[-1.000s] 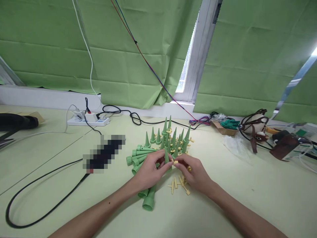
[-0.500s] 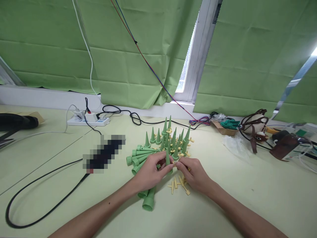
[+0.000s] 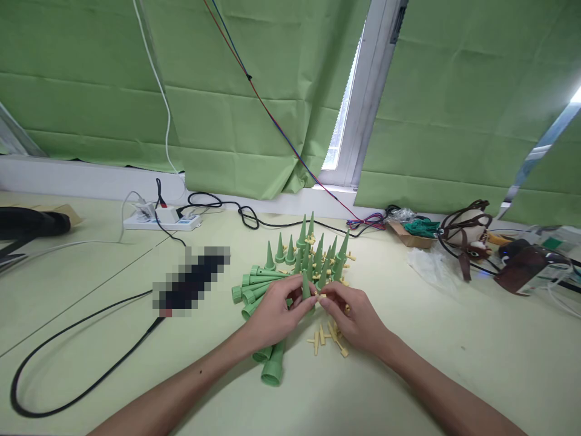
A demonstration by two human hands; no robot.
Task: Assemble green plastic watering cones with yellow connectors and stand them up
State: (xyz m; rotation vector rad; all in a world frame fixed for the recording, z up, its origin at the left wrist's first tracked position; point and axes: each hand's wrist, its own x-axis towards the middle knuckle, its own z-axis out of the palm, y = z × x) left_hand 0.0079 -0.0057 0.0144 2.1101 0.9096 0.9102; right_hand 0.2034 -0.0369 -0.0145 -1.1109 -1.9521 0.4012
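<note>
Over the last second very little had changed: the hands had drawn slightly together and then eased back, so the work at the cone looked no further along. The left hand (image 3: 272, 315) was closed around a green cone (image 3: 305, 288), pinching it upright with its tip up. The right hand (image 3: 356, 316) was closed too, with thumb and forefinger gripping a small yellow peg (image 3: 321, 297) held against the cone's side, just between the two hands. Under the right hand lay loose pegs (image 3: 327, 336). Just beyond both hands stood a cluster of upright cones (image 3: 318, 253), some with yellow pegs showing among them. Beyond the left hand lay more cones (image 3: 252, 286) on their sides, and two more poked out from under the left wrist. The pale green table (image 3: 454, 363) carried a black cable (image 3: 68, 363) looping well out to the left of the left hand, with a power strip (image 3: 161, 219) farther off beyond it. Far to the right of the right hand sat a brown-strapped bag (image 3: 467, 233) amid clutter. Behind it all hung green curtains (image 3: 254, 97), parted at a white window frame (image 3: 363, 91).
</note>
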